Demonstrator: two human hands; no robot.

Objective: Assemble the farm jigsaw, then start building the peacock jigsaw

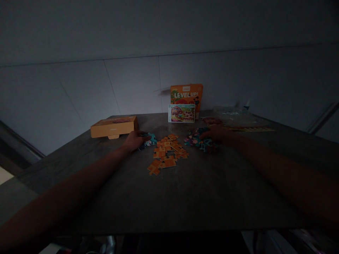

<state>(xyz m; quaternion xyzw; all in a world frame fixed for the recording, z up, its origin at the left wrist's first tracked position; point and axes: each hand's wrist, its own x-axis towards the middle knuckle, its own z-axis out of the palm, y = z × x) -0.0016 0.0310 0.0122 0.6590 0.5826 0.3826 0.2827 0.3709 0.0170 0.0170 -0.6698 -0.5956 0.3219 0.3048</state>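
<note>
My left hand point(134, 140) is closed around a few teal and multicoloured puzzle pieces point(151, 139) left of the table's middle. On the other side, my right hand point(213, 133) has its fingers closed on a heap of dark, teal and pink puzzle pieces point(197, 139); several of these lie on the table under and beside it. Between my hands is a loose pile of orange, wood-patterned puzzle pieces point(168, 161), some overlapping. Dim light and the hands themselves hide exactly which pieces the fingers grip.
An orange box point(113, 132) lies at the back left of the grey table point(169, 201). At the back, an orange "LEVEL UP!" box point(186, 88) stands upright behind a farm picture card point(182, 113). Clear plastic wrapping point(237, 116) lies at the back right, near the wall.
</note>
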